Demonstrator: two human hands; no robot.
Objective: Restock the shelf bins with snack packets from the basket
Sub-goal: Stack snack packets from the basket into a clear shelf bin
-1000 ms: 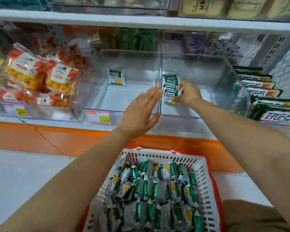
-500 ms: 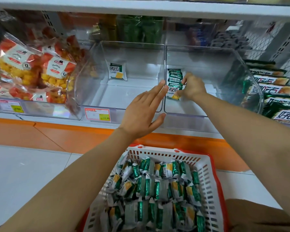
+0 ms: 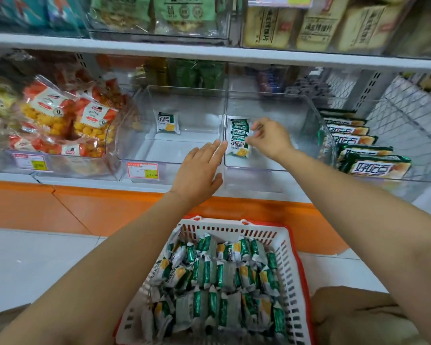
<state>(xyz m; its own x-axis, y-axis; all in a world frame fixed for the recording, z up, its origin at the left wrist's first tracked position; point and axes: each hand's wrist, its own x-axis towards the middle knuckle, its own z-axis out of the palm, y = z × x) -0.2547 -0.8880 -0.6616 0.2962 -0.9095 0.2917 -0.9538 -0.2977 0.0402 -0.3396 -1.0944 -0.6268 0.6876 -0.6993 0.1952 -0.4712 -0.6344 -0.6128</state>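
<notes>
right hand point(image 3: 269, 139) pinches right edge of snack packet stack point(image 3: 239, 136), leaning against left wall of right clear bin point(image 3: 284, 168). left hand point(image 3: 199, 168) flat, fingers straight, at bin fronts. best: press stack snug to wall, release slowly so nothing topples. basket point(image 3: 294, 257) below, full of packets.
</notes>
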